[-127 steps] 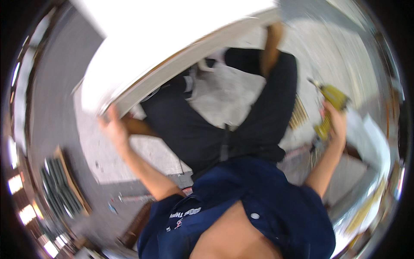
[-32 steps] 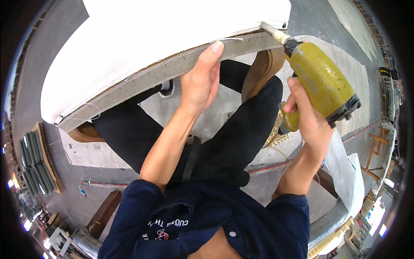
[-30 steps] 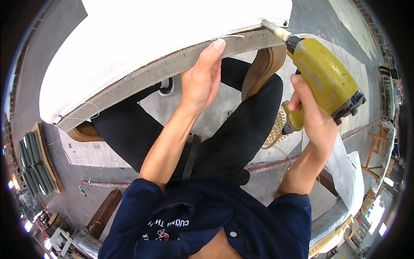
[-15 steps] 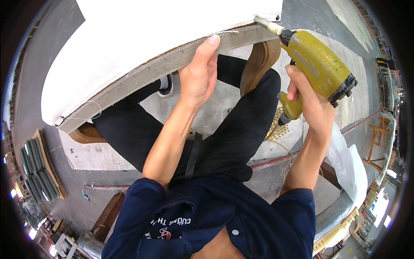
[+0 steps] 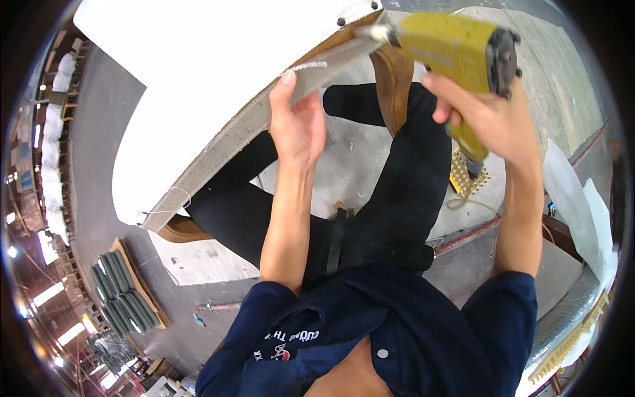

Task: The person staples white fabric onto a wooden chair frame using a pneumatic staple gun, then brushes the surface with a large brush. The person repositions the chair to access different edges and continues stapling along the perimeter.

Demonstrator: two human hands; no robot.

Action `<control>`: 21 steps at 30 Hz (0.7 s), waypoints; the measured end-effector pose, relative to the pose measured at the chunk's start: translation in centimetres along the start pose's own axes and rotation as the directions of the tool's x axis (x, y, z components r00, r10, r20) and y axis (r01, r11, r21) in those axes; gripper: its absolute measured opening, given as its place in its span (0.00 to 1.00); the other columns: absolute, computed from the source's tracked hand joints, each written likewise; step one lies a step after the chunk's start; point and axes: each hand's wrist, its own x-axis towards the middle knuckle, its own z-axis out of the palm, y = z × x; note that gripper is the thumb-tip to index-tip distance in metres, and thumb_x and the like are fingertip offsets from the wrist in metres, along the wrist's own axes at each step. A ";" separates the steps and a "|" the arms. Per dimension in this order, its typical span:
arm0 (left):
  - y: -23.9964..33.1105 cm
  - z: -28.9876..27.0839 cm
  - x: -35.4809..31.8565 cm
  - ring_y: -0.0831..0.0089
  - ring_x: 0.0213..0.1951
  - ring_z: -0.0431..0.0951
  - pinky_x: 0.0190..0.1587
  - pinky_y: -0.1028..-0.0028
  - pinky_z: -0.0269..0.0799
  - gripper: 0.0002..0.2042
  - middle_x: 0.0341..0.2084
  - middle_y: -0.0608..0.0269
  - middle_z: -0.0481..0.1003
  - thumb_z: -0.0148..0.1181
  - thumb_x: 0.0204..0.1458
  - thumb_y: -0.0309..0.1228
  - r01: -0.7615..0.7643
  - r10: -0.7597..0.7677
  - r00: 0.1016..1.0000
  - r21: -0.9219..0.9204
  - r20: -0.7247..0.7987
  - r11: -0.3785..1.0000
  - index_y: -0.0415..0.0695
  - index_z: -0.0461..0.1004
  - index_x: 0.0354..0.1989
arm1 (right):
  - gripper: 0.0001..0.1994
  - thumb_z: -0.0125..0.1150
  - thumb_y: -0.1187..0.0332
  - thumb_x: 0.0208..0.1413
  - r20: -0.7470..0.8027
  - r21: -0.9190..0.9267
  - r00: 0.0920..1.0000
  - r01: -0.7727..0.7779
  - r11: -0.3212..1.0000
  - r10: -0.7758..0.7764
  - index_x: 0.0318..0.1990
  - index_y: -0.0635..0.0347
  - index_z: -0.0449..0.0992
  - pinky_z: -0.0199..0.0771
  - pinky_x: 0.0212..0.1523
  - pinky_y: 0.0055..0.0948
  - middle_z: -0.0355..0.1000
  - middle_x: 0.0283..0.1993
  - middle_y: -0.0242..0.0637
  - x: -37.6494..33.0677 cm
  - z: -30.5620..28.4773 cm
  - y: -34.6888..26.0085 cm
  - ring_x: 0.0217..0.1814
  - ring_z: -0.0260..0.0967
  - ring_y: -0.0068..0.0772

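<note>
The left hand (image 5: 297, 126) presses the fabric edge (image 5: 258, 119) of the white cushion panel (image 5: 198, 73); the right hand (image 5: 489, 119) grips the yellow staple gun (image 5: 450, 46) at its corner. Stapling seems unfinished; loose threads hang.

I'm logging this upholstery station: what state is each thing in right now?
Left hand: open, fingers pressing the fabric edge.
Right hand: closed around the staple gun's grip.
Yellow staple gun: held up, nose against the seat's edge.
White upholstered seat: tilted on edge, underside facing the person.
Grey fabric edge: pulled over the frame, loose threads hanging.
Wooden leg: attached, sticking out.
</note>
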 end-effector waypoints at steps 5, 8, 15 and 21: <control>1.1 -0.8 -0.3 0.69 0.57 0.70 0.67 0.64 0.59 0.20 0.51 0.60 0.73 0.61 0.53 0.31 0.078 -0.078 0.997 0.001 0.027 0.997 0.40 0.70 0.54 | 0.09 0.67 0.74 0.52 -0.264 0.436 0.896 -0.220 0.873 0.358 0.38 0.69 0.77 0.68 0.21 0.21 0.74 0.25 0.35 -6.4 -4.4 9.5 0.22 0.72 0.22; 1.7 -1.5 -0.3 0.63 0.61 0.69 0.72 0.57 0.52 0.23 0.56 0.55 0.72 0.61 0.52 0.33 0.155 -0.160 0.985 0.068 0.061 0.985 0.38 0.69 0.56 | 0.10 0.66 0.74 0.51 -0.481 0.552 0.667 -0.273 0.788 0.569 0.40 0.67 0.75 0.67 0.22 0.21 0.72 0.28 0.34 -11.4 -5.7 18.2 0.22 0.68 0.22; 1.9 -2.3 -0.7 0.63 0.65 0.63 0.74 0.53 0.44 0.30 0.60 0.52 0.68 0.59 0.51 0.37 0.053 -0.064 0.995 0.139 0.071 0.989 0.38 0.64 0.63 | 0.07 0.61 0.77 0.49 -0.552 0.507 0.243 -0.661 0.553 0.797 0.35 0.74 0.76 0.73 0.19 0.23 0.76 0.27 0.42 -20.9 -7.2 36.0 0.22 0.75 0.28; 2.3 -2.6 -0.8 0.59 0.65 0.62 0.74 0.56 0.46 0.30 0.60 0.46 0.65 0.59 0.52 0.33 -0.026 0.010 0.997 0.201 0.079 0.979 0.34 0.61 0.63 | 0.06 0.62 0.78 0.47 -0.526 0.536 0.273 -0.629 0.564 0.805 0.32 0.74 0.76 0.73 0.17 0.24 0.75 0.26 0.42 -22.6 -5.2 40.3 0.23 0.76 0.30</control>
